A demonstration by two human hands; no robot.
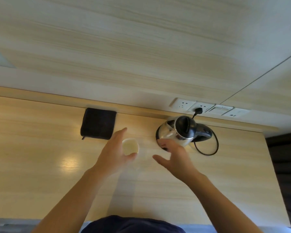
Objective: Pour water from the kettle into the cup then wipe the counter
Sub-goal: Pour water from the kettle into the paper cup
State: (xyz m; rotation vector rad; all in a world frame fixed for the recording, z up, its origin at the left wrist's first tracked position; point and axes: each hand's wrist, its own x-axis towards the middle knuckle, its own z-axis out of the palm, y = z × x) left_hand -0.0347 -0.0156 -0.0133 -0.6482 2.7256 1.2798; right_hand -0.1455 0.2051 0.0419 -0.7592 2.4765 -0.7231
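Note:
A small white cup (130,146) stands on the light wooden counter (40,157). My left hand (112,153) is against the cup's left side, fingers stretched out and thumb curled below the cup, not closed around it. A steel kettle (178,132) with a black lid and handle sits on its black base to the right of the cup. My right hand (175,157) hovers just in front of the kettle with fingers spread and nothing in it. A folded black cloth (98,123) lies flat by the back wall, left of the cup.
The kettle's black cord (215,145) loops on the counter to the right and plugs into a row of white wall sockets (207,107). The counter's right edge (269,165) drops off to a dark area. A wood-grain wall rises behind the counter.

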